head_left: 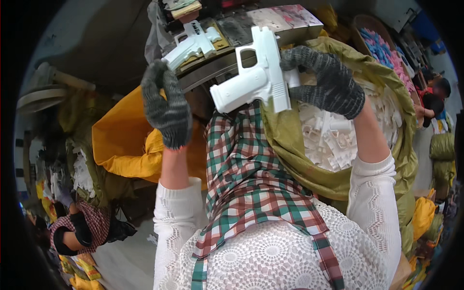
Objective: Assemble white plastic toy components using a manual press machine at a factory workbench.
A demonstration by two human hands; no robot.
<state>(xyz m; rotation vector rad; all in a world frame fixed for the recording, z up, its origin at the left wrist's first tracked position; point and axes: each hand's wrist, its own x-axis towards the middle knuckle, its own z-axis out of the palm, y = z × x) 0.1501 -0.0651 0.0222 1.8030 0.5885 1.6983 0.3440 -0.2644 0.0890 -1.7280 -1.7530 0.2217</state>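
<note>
A white plastic toy pistol (pixel 261 72) hangs in front of me, its grip pointing left. My right hand (pixel 331 79), in a dark grey knit glove, pinches it along its right side between thumb and fingers. My left hand (pixel 166 106), gloved alike, is raised to the left of it with fingers apart and nothing held. Just beyond those fingertips, a second white toy pistol (pixel 193 46) with dark marks lies on the machine bench. To the right, an olive sack (pixel 285 140) stands open, full of white plastic pieces (pixel 333 145).
An orange-yellow sack (pixel 118 135) hangs open below my left hand. A box with a pink pattern (pixel 285 18) lies at the back. Beyond the olive sack is a basket of blue and pink pieces (pixel 379 48). Other people sit at far right (pixel 430 99) and lower left (pixel 82 227).
</note>
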